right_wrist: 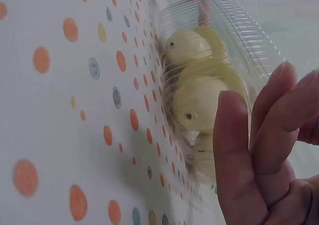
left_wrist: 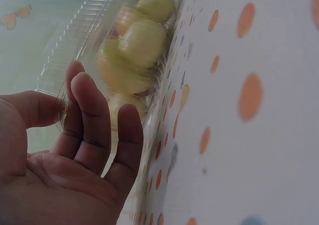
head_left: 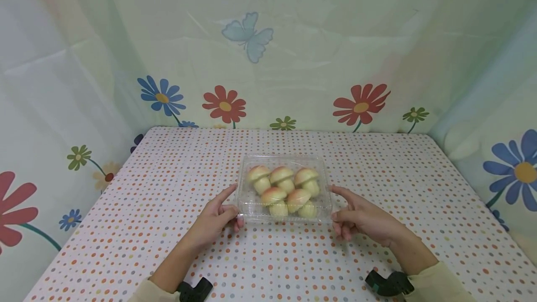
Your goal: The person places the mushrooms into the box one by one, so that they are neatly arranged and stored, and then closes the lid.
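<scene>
A clear plastic clamshell box (head_left: 285, 158) lies on the table, its lid down over several mushroom-shaped pieces (head_left: 282, 178) with cream stems and reddish caps. My left hand (head_left: 216, 218) holds the left side near the front corner, index finger stretched along the edge. In the left wrist view the thumb of that hand (left_wrist: 75, 170) meets the rim, and its other fingers bend loosely beside the wall. On the opposite side, my right hand (head_left: 365, 218) holds the box likewise. Its fingers (right_wrist: 234, 135) partly cover the box in the right wrist view.
A white cloth with coloured dots (head_left: 285, 264) covers the table. Behind and beside it hangs a pale curtain (head_left: 319, 59) printed with flowers and a butterfly. Each wrist carries a black strap mount (head_left: 388, 283).
</scene>
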